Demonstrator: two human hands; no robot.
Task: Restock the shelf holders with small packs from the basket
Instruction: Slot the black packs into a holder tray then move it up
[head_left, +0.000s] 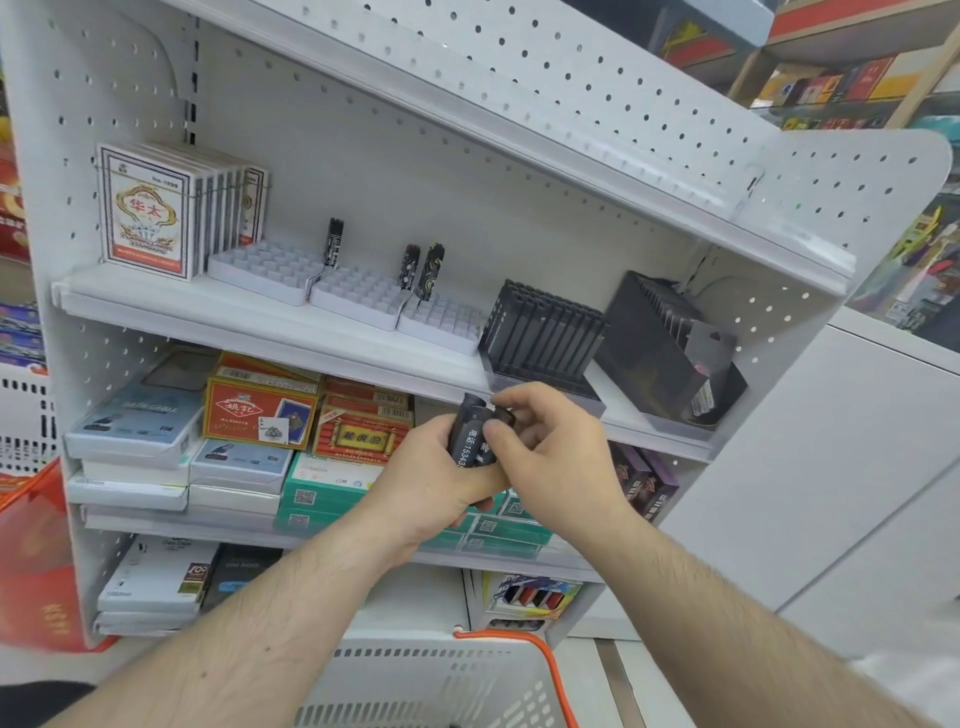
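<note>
My left hand (426, 483) grips a bunch of small black packs (467, 441) with white print, held upright in front of the shelf edge. My right hand (550, 447) pinches one of those packs at its top with thumb and fingers. Just above the hands stands a black holder (540, 338) filled with a row of dark packs. Three white grid holders (358, 296) sit further left on the same shelf, with only three patterned packs (431, 270) standing in them. The white basket (431, 680) with an orange handle is at the bottom of the view; its contents are hidden.
A second black holder (670, 348) stands at the shelf's right end. White card boxes (150, 213) stand at the left end. The shelf below is stacked with red, green and grey boxes (260, 415). A red bag (31, 561) hangs at the far left.
</note>
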